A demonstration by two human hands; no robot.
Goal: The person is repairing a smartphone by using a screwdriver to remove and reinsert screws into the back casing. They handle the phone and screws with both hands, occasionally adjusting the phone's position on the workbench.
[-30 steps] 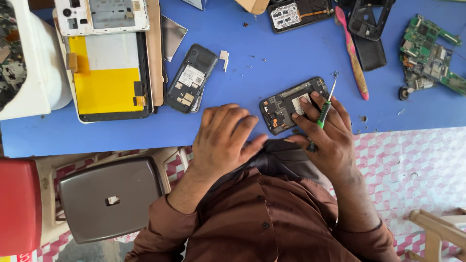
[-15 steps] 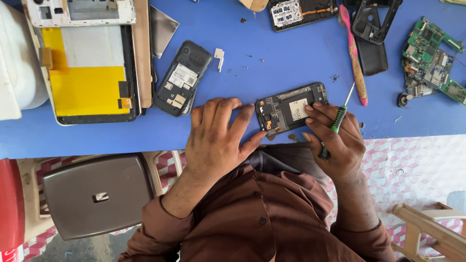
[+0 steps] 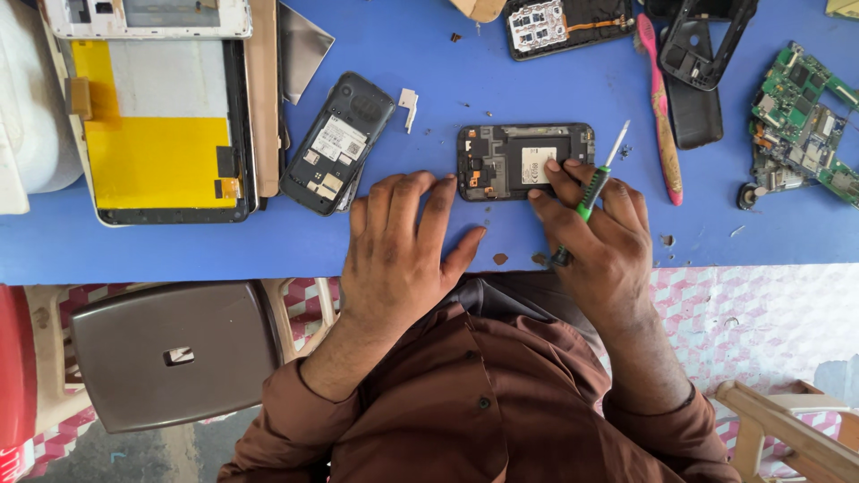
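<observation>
The opened phone (image 3: pixel 525 161) lies on the table (image 3: pixel 268 241) just ahead of both hands. Left hand (image 3: pixel 398 250) rests flat, fingers spread; right hand (image 3: pixel 598 234) grips a green screwdriver (image 3: pixel 591 192), fingertips steadying the phone for unscrewing.

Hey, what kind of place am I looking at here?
Most likely a phone repair bench. An opened phone lies on a blue table, the right hand holds a green-handled screwdriver, and a loose green circuit board and a stripped tablet with a yellow panel lie nearby.
</observation>
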